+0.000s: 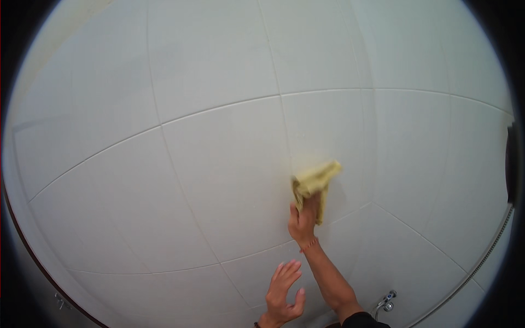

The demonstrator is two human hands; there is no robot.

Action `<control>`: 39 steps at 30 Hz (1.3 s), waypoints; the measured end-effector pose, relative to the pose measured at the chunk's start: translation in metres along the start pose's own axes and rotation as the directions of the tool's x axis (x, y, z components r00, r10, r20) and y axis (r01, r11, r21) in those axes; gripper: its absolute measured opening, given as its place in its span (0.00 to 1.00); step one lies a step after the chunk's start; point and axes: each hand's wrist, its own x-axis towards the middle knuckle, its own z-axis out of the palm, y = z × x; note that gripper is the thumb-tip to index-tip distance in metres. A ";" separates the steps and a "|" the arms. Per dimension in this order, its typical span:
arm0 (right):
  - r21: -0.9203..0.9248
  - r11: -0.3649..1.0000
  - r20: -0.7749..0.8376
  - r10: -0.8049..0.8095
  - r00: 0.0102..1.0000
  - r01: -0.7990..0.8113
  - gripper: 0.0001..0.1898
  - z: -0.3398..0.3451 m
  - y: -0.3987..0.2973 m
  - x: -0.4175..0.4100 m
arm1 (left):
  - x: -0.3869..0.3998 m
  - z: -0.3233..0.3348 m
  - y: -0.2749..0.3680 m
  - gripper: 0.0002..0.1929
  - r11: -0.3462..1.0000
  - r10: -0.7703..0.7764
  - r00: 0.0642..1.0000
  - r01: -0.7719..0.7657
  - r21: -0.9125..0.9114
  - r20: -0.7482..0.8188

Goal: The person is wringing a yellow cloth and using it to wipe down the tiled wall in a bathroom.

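Observation:
My right hand [304,219] reaches up, a red and white cord bracelet at its wrist, and presses a yellow cloth [313,180] against the white tiled wall [229,176]. The cloth is bunched and slightly blurred, with folds hanging on both sides of the fingers, which it partly hides. Lower and to the left, my left hand [285,291] is raised with nothing in it, its thumb apart from the fingers. A dark band shows at the left wrist.
Two walls meet at a corner right of the cloth. At the lower right is a chrome tap [386,302], with a flexible metal hose [471,274] curving up to a dark object [512,164] at the right edge. Another metal fitting [61,302] shows at the lower left.

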 end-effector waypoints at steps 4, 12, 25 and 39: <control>-0.141 0.988 -0.032 -0.067 0.997 0.062 0.36 0.014 -0.035 0.098 | -0.032 -0.022 -0.005 0.27 0.994 -0.071 0.995 0.065 0.082 0.076; -0.053 0.969 -0.224 -0.248 0.942 0.242 0.23 0.023 -0.080 0.361 | -0.036 -0.034 -0.009 0.23 0.987 -0.156 0.988 0.156 0.048 0.004; -0.017 0.788 0.353 -0.571 0.741 0.615 0.39 -0.019 -0.046 0.234 | -0.049 -0.062 -0.024 0.13 0.986 -0.160 0.987 0.160 0.050 -0.001; -0.289 0.770 0.014 -0.591 0.807 0.569 0.32 0.010 -0.068 0.362 | -0.038 -0.023 -0.023 0.11 0.986 -0.166 0.985 0.166 0.001 0.042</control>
